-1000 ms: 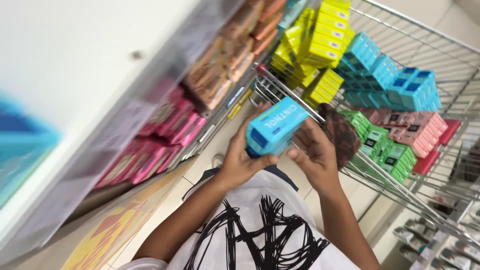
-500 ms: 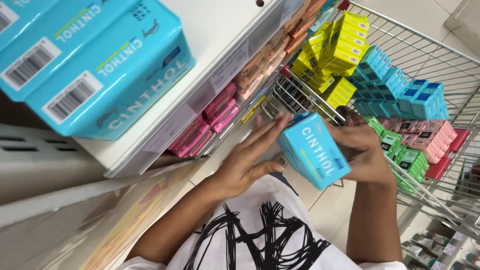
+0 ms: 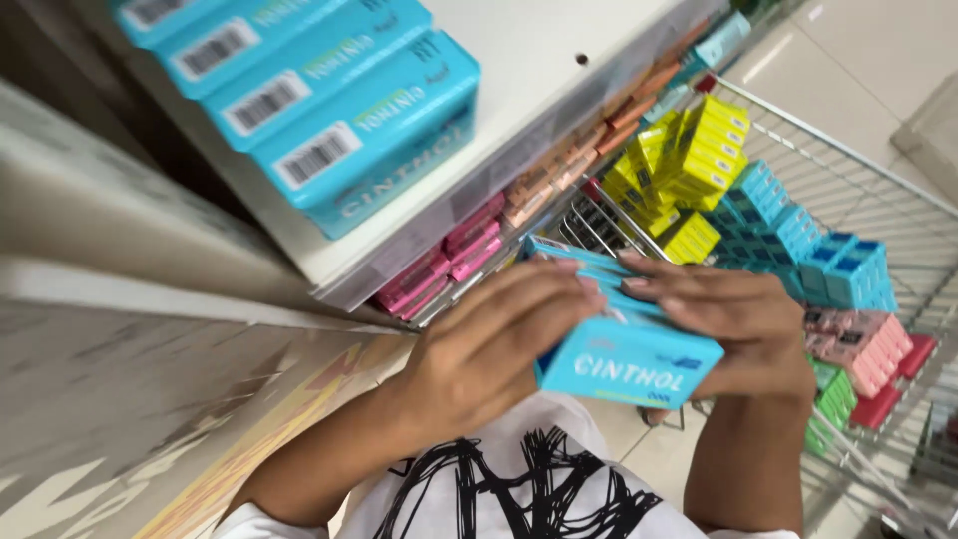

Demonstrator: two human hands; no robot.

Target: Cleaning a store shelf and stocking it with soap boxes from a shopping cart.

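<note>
You hold a light-blue carton [image 3: 624,344] between both hands, just above your printed white shirt [image 3: 519,489]; your left hand [image 3: 489,354] wraps the near side with fingers [image 3: 544,289] laid flat across the top, your right hand [image 3: 733,324] clasps the far side, thumb and fingers closed on it. Up and to the left of your left hand, a white shelf [image 3: 529,120] carries a stack of matching blue cartons [image 3: 329,110]; directly beyond the left fingertips, pink packs [image 3: 449,262] sit under the shelf's edge; beyond your right hand, a wire trolley [image 3: 878,190] holds yellow boxes [image 3: 689,165], blue boxes [image 3: 808,250], pink boxes [image 3: 863,344] and green boxes [image 3: 833,394]. To handle this well, keep the carton level and square; press on its broad faces rather than its corners, which would likely crush; steady it with the left hand while the right bears the weight; keep it clear of the trolley rim just beside your right knuckles.
</note>
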